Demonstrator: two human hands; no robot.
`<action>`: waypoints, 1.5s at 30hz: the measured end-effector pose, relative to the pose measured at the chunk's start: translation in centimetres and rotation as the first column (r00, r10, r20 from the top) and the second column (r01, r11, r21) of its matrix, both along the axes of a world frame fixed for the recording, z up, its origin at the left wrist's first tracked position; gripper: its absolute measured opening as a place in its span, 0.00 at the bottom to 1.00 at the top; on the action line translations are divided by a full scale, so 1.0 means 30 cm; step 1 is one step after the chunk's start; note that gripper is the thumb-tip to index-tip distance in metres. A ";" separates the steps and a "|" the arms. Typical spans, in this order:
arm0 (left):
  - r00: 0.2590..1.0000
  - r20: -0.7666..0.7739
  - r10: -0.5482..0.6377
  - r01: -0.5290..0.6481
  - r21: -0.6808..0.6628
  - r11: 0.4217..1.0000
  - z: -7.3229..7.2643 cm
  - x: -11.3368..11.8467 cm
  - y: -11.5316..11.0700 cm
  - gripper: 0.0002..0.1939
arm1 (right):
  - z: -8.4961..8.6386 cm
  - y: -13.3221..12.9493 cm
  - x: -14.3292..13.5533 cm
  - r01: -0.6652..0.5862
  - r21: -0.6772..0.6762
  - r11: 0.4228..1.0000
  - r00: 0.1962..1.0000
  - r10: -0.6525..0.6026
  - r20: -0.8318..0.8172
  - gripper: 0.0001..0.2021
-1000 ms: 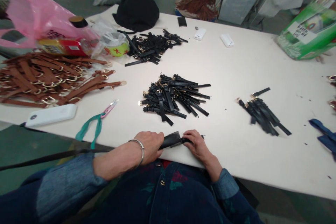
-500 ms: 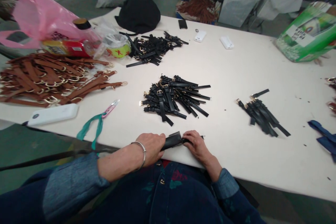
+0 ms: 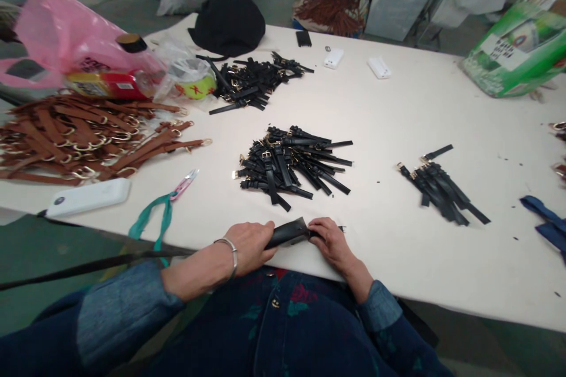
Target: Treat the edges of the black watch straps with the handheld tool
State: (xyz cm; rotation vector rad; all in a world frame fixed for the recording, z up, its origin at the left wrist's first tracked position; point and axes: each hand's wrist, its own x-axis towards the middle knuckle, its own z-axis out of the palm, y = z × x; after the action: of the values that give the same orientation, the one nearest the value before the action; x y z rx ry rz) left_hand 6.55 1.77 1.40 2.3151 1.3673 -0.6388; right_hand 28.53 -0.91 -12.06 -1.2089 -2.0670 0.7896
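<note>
Near the table's front edge, my left hand [image 3: 253, 242] is closed round a black leather strap [image 3: 287, 233]. The strap's wide end points right, toward my other hand. My right hand [image 3: 331, 245] has its fingers pinched on a small black piece at that end; a thin tip pokes out past the fingers, and the rest is hidden. Just beyond my hands lies a pile of short black buckle straps [image 3: 283, 165] with gold-coloured buckles. A smaller bunch of black straps [image 3: 442, 191] lies to the right.
Left are brown straps [image 3: 66, 135] with metal rings, a white power bank [image 3: 88, 197] and pink thread snips [image 3: 184, 185] on a teal ribbon. Behind sit another black strap pile [image 3: 252, 82], a black cap [image 3: 230, 23] and a pink bag [image 3: 66, 29]. A green bag [image 3: 515, 50] stands far right.
My left hand has shifted slightly left along the strap, so more of its wide end shows. The strap's end has turned a little. My right hand stays nearly in place.
</note>
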 end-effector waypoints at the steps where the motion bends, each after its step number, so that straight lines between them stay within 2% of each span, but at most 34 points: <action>1: 1.000 0.003 0.023 -0.023 0.003 1.000 -0.008 -0.018 -0.001 0.18 | 0.001 0.000 -0.001 -0.003 -0.001 1.000 1.000 0.003 0.001 0.13; 5: 0.996 -0.021 0.088 -0.087 0.010 0.996 -0.019 -0.077 0.005 0.18 | 0.002 0.000 -0.002 -0.007 -0.015 1.000 1.000 0.007 0.009 0.13; 10: 0.997 -0.055 0.050 -0.051 -0.019 0.999 0.019 -0.096 0.012 0.19 | 0.005 -0.002 -0.002 0.005 -0.027 1.000 1.000 -0.004 0.030 0.13; 15: 0.997 -0.075 0.009 -0.012 -0.040 0.999 0.048 -0.044 0.003 0.17 | 0.010 -0.003 -0.001 -0.001 -0.022 1.000 1.000 0.001 0.031 0.13; 21: 0.999 -0.035 0.023 -0.024 -0.008 1.000 0.016 0.022 -0.010 0.21 | 0.010 -0.001 0.000 0.002 -0.017 1.000 1.000 -0.002 0.029 0.13; 26: 0.995 -0.040 0.093 -0.093 0.000 0.996 0.020 -0.046 -0.023 0.17 | 0.014 0.000 0.000 -0.011 -0.009 1.000 0.999 0.011 0.031 0.13; 31: 0.991 -0.055 0.118 -0.122 -0.074 0.990 0.040 -0.118 -0.052 0.18 | 0.008 -0.001 -0.003 0.002 -0.007 1.000 0.999 -0.002 0.050 0.13; 38: 0.987 -0.046 0.157 -0.159 -0.068 0.985 -0.004 -0.134 -0.076 0.18 | 0.032 0.006 -0.038 -0.048 -0.014 0.999 0.983 0.049 0.176 0.12; 45: 0.989 -0.017 0.144 -0.145 -0.064 0.987 -0.008 -0.146 -0.078 0.18 | 0.038 0.011 -0.064 -0.097 0.005 0.995 0.965 0.093 0.247 0.14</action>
State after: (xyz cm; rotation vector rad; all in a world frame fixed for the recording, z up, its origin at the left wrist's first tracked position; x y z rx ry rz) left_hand 2.18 -0.58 1.16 2.1419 1.4820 -0.6430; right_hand 26.62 -0.59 -10.93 -1.2601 -2.3431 0.6917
